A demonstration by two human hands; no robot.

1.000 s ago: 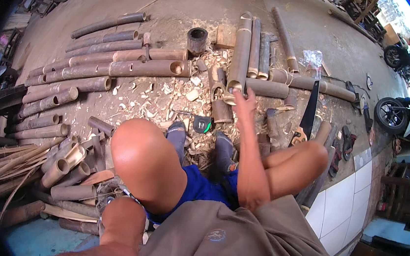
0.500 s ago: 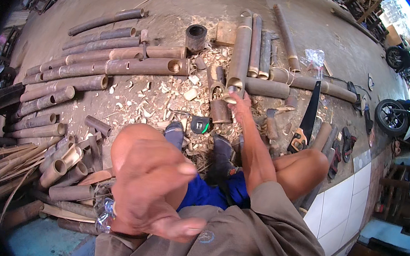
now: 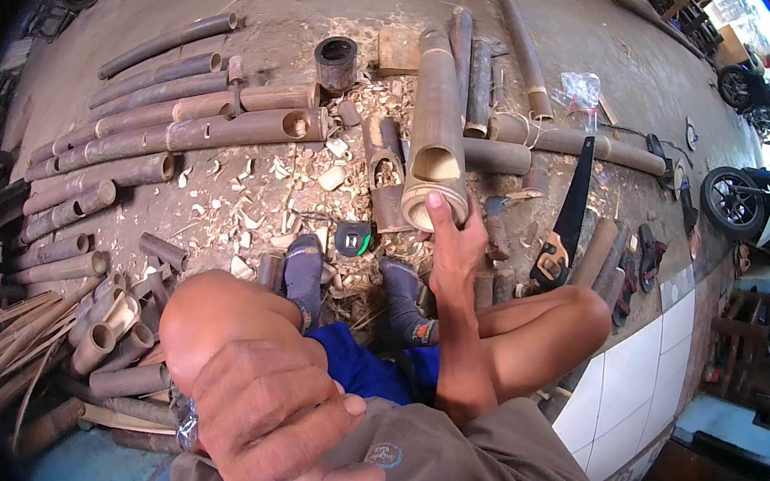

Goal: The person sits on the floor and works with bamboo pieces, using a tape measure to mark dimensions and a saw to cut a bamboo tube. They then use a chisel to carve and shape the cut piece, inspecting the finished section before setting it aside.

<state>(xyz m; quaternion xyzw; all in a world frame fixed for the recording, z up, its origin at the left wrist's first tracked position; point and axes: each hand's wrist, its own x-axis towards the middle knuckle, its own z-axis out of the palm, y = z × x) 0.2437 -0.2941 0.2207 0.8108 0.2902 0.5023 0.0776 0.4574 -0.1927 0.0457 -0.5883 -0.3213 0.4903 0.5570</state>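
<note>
My right hand [image 3: 458,252] grips the near end of a thick bamboo tube [image 3: 433,106], thumb on the rim and fingers beneath. The tube has an opening cut into its upper side close to that end and tilts up toward me. My left hand [image 3: 280,416] is raised close over my left knee, its fingers loosely bent and the thumb apart. Nothing shows in it. Left of the held tube lies a shorter notched bamboo piece [image 3: 383,148]. A dark tape measure [image 3: 353,238] with a green edge rests between my feet.
Bamboo tubes [image 3: 201,130] lie in rows on the left, with cut pieces [image 3: 106,343] nearer. Wood shavings [image 3: 317,174] cover the floor ahead. A handsaw [image 3: 573,212], a hatchet [image 3: 498,219] and more tubes [image 3: 589,144] lie right. A wooden block [image 3: 398,52] and dark cylinder [image 3: 335,61] stand beyond.
My right hand has lifted the near end of the bamboo tube toward me, and its thumb now lies on the rim. The left hand has dropped slightly lower.
</note>
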